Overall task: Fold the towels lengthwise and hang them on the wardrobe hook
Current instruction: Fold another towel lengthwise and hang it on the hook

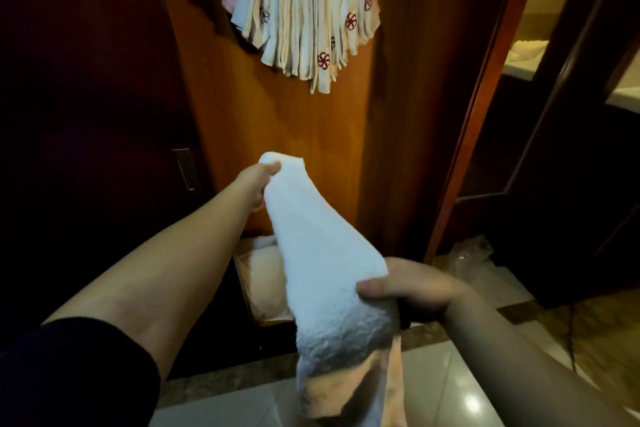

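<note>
Wooden wardrobe [277,121] behind; left grip [254,185] and right grip [412,288] both clamp white towel [322,253]

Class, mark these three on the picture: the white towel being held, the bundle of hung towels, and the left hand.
white towel [322,246], head view, middle of its folded length.
hung towels [301,14], head view, centre of the bundle.
left hand [258,184], head view, back of the hand.
</note>
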Motion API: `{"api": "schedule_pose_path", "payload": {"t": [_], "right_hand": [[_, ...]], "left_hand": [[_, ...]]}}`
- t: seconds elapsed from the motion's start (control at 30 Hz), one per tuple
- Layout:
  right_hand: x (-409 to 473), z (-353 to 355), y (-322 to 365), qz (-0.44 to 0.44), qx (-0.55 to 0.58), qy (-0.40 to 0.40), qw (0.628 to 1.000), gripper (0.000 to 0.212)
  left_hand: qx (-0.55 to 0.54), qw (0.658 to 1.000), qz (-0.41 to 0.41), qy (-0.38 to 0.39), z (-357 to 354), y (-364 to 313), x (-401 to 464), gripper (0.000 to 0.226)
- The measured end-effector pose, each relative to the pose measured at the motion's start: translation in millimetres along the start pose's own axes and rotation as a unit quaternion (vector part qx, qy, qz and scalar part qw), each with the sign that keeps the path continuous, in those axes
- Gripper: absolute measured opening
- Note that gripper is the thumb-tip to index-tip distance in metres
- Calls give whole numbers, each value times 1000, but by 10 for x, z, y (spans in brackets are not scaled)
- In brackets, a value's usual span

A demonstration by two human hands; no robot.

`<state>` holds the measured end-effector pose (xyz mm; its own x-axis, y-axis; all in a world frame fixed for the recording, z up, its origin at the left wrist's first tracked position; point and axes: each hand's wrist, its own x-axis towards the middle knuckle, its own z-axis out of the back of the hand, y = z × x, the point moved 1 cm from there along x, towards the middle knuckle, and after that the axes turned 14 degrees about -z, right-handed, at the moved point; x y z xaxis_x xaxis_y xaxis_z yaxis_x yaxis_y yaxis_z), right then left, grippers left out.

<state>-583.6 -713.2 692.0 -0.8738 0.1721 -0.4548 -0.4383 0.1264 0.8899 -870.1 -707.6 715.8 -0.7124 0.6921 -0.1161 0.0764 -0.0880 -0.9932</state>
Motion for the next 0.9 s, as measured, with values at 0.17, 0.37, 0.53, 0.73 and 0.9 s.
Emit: {"api": "schedule_pose_path", "payload": {"t": [0.17,0.37,0.53,0.73,0.9], "right_hand": [[-52,21,400,100,126,27,987,57],[23,82,772,150,227,30,962,57],[104,210,1027,162,275,-88,944,42],[216,169,1306,194,300,-162,920,38],[316,79,1544,212,224,-211,928,47]], "left_hand": [[-38,993,66,94,78,460,51,44],[-7,983,55,177,164,990,587,73],[-122,980,-17,155,26,351,-139,41],[35,917,-396,6,-53,36,-1090,20],[245,866,-433,45,-372,100,-1176,40]]}}
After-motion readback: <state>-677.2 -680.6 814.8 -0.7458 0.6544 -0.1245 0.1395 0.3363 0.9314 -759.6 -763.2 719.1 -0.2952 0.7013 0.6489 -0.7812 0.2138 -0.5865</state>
